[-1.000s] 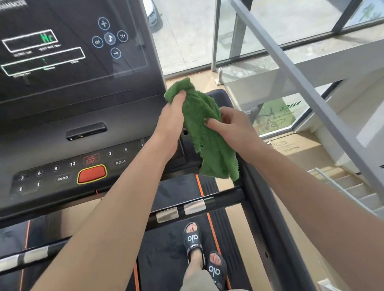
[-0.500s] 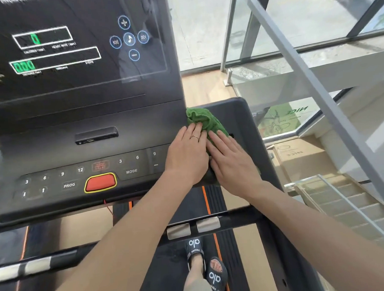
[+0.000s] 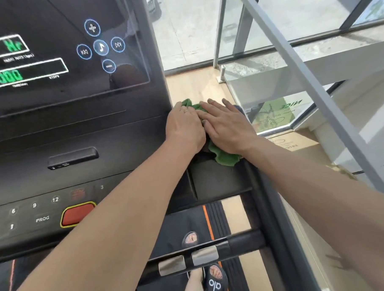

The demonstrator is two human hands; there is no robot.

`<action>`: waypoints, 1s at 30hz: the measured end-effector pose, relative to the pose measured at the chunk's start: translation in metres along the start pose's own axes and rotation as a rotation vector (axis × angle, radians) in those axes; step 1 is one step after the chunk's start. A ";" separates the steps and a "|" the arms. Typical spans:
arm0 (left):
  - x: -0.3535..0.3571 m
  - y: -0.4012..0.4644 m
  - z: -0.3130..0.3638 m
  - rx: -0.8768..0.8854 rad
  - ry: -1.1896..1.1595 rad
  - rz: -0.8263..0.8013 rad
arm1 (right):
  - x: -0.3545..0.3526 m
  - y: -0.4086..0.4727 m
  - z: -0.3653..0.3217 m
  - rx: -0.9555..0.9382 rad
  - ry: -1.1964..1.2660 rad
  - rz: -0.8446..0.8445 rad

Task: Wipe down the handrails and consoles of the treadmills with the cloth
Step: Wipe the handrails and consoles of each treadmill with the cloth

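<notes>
The cloth (image 3: 225,157), soft and light, lies bunched on the console's (image 3: 221,181) right wing. Left hand (image 3: 184,129) and right hand (image 3: 227,126) press it flat, fingers (image 3: 213,104) straight. Palm pressure likely suits it better than pinching.

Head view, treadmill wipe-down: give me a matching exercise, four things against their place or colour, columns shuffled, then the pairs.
Things:
1. cloth
2. stop button
3. music icon
4. sandal

Descriptions:
A. black, on the belt below the crossbar
B. red, yellow-edged, on the keypad
C. green, under the left hand and right hand
D. blue-ringed, on the console screen

Pairs: 1-C, 2-B, 3-D, 4-A
</notes>
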State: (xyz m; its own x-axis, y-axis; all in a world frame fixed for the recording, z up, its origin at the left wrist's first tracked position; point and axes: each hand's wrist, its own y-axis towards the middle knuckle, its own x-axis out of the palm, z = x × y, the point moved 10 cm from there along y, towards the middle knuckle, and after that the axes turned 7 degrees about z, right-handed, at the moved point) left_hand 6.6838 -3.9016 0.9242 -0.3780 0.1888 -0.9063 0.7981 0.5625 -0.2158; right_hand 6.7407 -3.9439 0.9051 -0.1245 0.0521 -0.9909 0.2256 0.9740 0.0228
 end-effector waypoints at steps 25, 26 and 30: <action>0.009 -0.099 0.006 -0.158 -0.501 0.622 | 0.000 -0.050 0.008 0.300 0.125 0.117; 0.008 -0.101 0.006 -0.164 -0.506 0.636 | 0.000 -0.070 -0.005 0.277 0.127 0.136; 0.008 -0.103 0.004 -0.170 -0.481 0.639 | 0.009 -0.147 -0.073 0.088 0.185 0.107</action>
State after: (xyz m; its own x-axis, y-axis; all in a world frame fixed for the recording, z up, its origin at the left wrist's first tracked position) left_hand 6.6000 -3.9613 0.9377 0.3999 0.1701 -0.9006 0.6945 0.5850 0.4188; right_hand 6.6357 -4.0699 0.9022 -0.2684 0.2010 -0.9421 0.3289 0.9384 0.1065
